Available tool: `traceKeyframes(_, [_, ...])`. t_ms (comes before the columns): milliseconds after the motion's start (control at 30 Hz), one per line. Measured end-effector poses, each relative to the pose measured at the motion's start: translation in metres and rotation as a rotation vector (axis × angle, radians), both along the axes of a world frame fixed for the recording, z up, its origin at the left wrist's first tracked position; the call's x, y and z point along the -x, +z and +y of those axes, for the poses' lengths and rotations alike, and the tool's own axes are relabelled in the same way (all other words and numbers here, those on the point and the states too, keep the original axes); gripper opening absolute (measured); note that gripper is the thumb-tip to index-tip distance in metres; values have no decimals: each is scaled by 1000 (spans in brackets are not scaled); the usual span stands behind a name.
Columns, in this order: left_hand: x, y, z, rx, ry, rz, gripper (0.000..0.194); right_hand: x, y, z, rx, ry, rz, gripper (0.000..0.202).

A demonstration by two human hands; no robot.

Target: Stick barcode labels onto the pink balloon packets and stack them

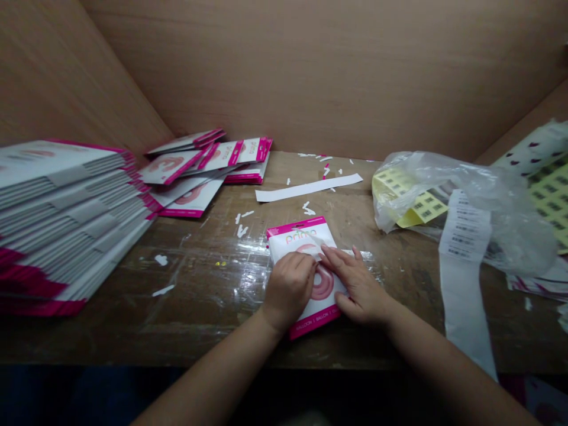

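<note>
A small stack of balloon packets [306, 316], white with pink edges and a pink ring-shaped picture, lies slightly turned near the table's front edge. My left hand [290, 287] is closed over its middle, fingertips pinched at a white paper strip [317, 251] that crosses the top packet. Part of this strip is hidden under the fingers. From the right, my right hand [357, 287] rests on the packets with fingers stretched out, its fingertips against the strip close to my left fingers.
Banded piles of packets [80, 207] stand at the left, with looser packets [190, 165] behind. Another paper strip [310, 187] lies beyond my hands among white scraps. At the right are a clear plastic bag [510, 201] with yellow label sheets and a long barcode label strip [464, 284].
</note>
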State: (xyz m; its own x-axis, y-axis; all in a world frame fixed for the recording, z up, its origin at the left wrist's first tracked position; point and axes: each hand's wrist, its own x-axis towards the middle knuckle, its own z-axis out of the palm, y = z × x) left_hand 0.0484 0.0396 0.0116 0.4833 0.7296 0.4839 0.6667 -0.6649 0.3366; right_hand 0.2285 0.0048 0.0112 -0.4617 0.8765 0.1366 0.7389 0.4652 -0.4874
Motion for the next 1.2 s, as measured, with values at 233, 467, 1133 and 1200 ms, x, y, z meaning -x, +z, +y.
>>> traceKeyframes(233, [-1, 1, -5, -27, -23, 129, 19, -6, 1, 2, 26, 29, 13, 81])
traceKeyframes(467, [0, -8, -35, -96, 154, 235, 26, -6, -10, -1, -73, 45, 157, 85])
traceKeyframes(1133, [18, -3, -50, 23, 263, 341, 53, -5, -4, -3, -32, -8, 63, 86])
traceKeyframes(1200, [14, -4, -47, 92, 252, 337, 52, -5, -4, -3, -44, 2, 58, 87])
